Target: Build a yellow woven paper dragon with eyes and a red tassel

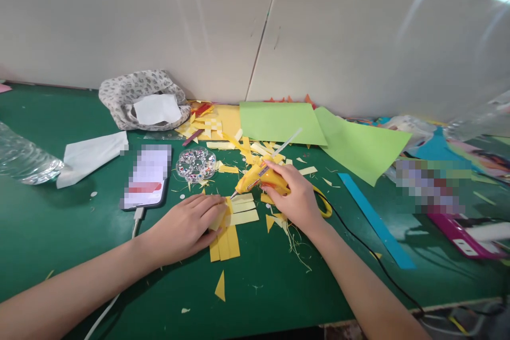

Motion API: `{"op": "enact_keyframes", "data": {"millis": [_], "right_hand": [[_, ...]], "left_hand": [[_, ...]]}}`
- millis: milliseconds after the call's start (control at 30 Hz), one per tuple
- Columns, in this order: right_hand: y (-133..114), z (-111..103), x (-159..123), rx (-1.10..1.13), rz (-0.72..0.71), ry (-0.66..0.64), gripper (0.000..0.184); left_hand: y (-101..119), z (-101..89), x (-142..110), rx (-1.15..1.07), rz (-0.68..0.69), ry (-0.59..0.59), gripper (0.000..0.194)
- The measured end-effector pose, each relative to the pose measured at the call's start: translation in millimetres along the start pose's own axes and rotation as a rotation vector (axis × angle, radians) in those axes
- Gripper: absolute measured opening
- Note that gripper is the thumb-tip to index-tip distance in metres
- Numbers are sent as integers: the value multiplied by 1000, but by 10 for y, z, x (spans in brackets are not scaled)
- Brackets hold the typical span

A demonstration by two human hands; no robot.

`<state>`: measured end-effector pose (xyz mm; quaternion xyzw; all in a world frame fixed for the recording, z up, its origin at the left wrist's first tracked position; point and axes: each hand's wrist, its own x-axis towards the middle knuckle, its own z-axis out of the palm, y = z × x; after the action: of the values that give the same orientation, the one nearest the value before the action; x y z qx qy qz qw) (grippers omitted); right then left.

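Observation:
My right hand (295, 194) is wrapped round a yellow hot glue gun (255, 175), its nozzle slanting down to the left. A translucent glue stick (287, 143) pokes out of the gun's back end. The nozzle tip is at or just above a woven piece of yellow paper strips (225, 244); I cannot tell whether it touches. My left hand (195, 223) is closed on the left side of this weave, with its fingertips partly hidden. Pale yellow strips (245, 217) stick out to the right, and deeper yellow ones point towards me.
A phone (146, 175) with a white cable lies left, beside a round clear case of small beads (196, 164). Yellow scraps (229, 169), green sheets (281, 122) and a patterned pouch (145, 98) are behind. Right are a blue strip (376, 220), the gun's black cord (370, 249) and a magenta object (462, 236).

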<state>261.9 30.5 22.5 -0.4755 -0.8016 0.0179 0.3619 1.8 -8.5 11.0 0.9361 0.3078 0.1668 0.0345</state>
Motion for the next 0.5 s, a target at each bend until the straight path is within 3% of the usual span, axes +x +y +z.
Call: {"op": "enact_keyframes", "data": {"millis": [500], "right_hand": [[30, -3, -19, -5, -14, 1, 50]], "left_hand": [[5, -5, 11, 3, 3, 26, 31]]}}
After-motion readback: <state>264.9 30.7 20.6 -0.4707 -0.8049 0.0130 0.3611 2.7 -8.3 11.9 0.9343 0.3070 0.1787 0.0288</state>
